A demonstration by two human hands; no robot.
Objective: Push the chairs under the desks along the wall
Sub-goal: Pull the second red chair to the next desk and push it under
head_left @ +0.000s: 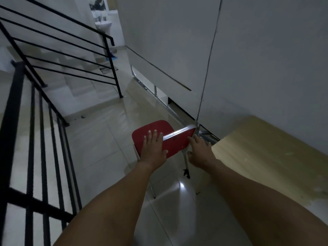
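Red chair (159,134) under left hand (154,148); right hand (199,150) at its backrest.

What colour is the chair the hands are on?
Red chair, with silver metal legs; the head view shows it.

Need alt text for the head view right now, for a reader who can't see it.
Both hands are on a red chair: the left hand lies flat on it, the right hand at its right edge. A wooden desk stands right against the wall, black stair railings left.

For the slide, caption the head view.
Left hand flat on a red chair, right hand at its backrest, beside a wooden desk.
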